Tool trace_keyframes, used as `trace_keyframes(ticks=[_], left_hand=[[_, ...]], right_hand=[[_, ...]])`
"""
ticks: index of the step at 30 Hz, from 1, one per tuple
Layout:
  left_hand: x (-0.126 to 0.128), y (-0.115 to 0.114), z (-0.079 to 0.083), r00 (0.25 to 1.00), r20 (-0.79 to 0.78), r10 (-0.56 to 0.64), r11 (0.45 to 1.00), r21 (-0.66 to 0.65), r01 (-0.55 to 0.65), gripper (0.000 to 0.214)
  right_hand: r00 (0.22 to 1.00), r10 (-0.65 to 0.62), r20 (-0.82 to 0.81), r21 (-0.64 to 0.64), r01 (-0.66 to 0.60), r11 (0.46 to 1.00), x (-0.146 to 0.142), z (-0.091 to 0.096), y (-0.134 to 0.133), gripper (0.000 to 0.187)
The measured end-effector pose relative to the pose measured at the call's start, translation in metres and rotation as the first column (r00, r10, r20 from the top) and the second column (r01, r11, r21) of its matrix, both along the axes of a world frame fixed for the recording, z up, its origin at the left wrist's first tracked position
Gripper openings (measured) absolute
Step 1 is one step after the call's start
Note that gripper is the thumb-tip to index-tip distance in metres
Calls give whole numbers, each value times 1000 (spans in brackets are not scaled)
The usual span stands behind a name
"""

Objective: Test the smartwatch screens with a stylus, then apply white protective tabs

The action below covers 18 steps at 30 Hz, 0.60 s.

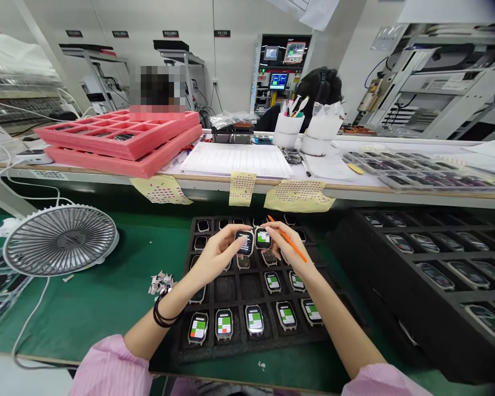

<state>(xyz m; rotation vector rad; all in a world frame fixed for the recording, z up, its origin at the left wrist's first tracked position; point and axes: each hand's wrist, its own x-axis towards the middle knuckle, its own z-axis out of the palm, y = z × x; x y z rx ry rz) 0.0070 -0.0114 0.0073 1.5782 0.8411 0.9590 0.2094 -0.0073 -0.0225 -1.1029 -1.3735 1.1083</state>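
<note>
My left hand (226,247) is closed on a smartwatch (245,242) without a strap, its dark screen lit with white text and my thumb on the glass. Right beside it, my right hand (286,245) grips a second smartwatch (263,238) showing a green and white screen. An orange pen (287,238) is also tucked in my right hand, pointing back along the wrist. Both hands are above a black foam tray (239,344) with square pockets. Several watches sit in it, such as a lit smartwatch (254,320) in the front row; two middle pockets hold nothing.
A round fan (61,240) stands at left, near a pile of small scraps (161,282). Black foam trays (379,308) with watches are stacked at right. Across the back runs a shelf (214,180) bearing pink foam trays (124,157), paper sheets (235,159) and a white cup (287,129) of tools.
</note>
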Motion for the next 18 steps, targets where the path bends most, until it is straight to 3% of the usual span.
trace_keyframes(ticks=[18], left_hand=[[-2,1,-2,999,-15,-34,999,10,34,43]], right_hand=[[996,92,-10,92,-90,992,9,-1,-2,33]])
